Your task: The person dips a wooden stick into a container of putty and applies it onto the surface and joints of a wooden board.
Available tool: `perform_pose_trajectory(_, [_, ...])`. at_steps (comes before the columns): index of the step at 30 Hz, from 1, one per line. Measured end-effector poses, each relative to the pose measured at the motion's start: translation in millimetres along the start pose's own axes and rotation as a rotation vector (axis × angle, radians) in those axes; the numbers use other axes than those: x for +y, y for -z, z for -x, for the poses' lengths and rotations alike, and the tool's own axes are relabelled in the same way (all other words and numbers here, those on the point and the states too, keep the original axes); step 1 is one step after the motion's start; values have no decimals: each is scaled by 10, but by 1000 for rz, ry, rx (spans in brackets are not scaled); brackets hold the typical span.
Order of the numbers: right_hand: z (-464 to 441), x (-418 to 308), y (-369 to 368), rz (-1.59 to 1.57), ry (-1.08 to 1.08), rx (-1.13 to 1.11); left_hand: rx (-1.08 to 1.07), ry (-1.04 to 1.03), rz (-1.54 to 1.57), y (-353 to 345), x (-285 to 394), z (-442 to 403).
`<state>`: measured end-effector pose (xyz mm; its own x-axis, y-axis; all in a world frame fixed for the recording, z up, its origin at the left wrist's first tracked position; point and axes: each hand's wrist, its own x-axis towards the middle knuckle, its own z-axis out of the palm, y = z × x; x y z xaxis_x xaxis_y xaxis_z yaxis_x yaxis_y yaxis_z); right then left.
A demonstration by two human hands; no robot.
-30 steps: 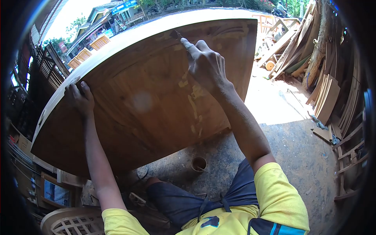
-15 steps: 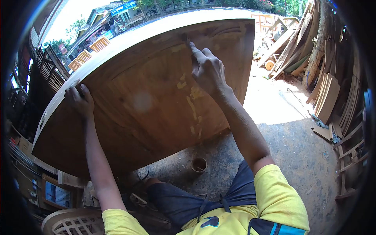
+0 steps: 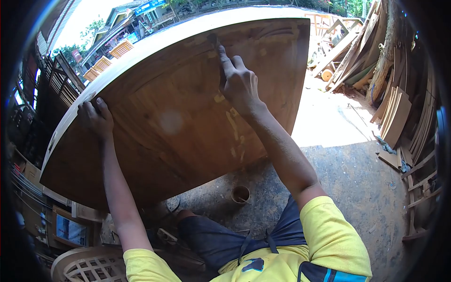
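A large brown wooden panel (image 3: 155, 141) with a curved far edge stands tilted before me, pale filler patches on its face. My left hand (image 3: 96, 117) is closed over the panel's upper left edge. My right hand (image 3: 238, 84) is closed round a putty knife (image 3: 213, 38), index finger stretched along it, its dark blade against the panel near the curved edge. The knife's handle is hidden in the palm. Below the panel, between my legs, a small tub (image 3: 240, 194) with brown contents and a thin stick-like thing in it stands on the floor.
Scrap boards (image 3: 352, 51) lean at the right beside a rough post (image 3: 386, 61). Thin wooden slats (image 3: 394, 115) stand nearer along the right side. A wooden lattice piece (image 3: 91, 268) lies at lower left. Slatted wooden furniture (image 3: 121, 48) stands outside.
My right hand has moved a little left along the curved edge with the putty knife. My left hand stays on the panel edge; the view has shifted slightly.
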<state>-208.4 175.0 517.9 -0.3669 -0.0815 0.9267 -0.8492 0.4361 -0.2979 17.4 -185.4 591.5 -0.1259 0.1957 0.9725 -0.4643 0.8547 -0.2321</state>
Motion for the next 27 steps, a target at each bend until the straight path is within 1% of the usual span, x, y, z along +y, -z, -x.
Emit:
perform_pose_trajectory(3, [72, -6, 82, -61, -29, -56, 92, -69, -52, 1, -7, 2])
perform_pose_trajectory(7, [-29, -2, 134, -92, -67, -48, 100, -71, -37, 2, 17, -36])
perform_pose_trajectory(9, [-24, 63, 44, -22, -6, 6, 95, -79, -26, -11, -9, -6])
perform_pose_trajectory(13, [-7, 101, 200, -48, -54, -36, 65, -56, -71, -49, -72, 32])
perform_pose_trajectory(15, [-95, 164, 199, -87, -76, 40, 72, -55, -58, -52, -52, 21])
perform_pose_trajectory(16, [-101, 216, 181, -89, -76, 37, 70, -52, -36, -46, -49, 14])
perform_pose_trajectory(18, [-62, 318, 168, -63, 19, 33, 65, -47, -17, -20, -26, 1])
perform_pose_trajectory(19, [-20, 341, 198, -66, 28, 30, 50, -26, -16, -12, 1, -4])
perform_pose_trajectory(21, [198, 328, 330, -333, -171, -50, 24, 8, -22, 16, -1, 17])
perform_pose_trajectory(22, [310, 309, 415, -333, -169, -64, 21, 6, -43, 3, -23, 24])
perform_pose_trajectory(24, [565, 273, 589, -582, -579, -289, -2, 14, -64, -31, -40, 30])
perform_pose_trajectory(25, [702, 246, 674, -577, -591, -311, 34, -27, -24, -30, -46, 3])
perform_pose_trajectory(27, [1000, 193, 821, -684, -759, -404, 82, -79, -6, -42, -60, -23])
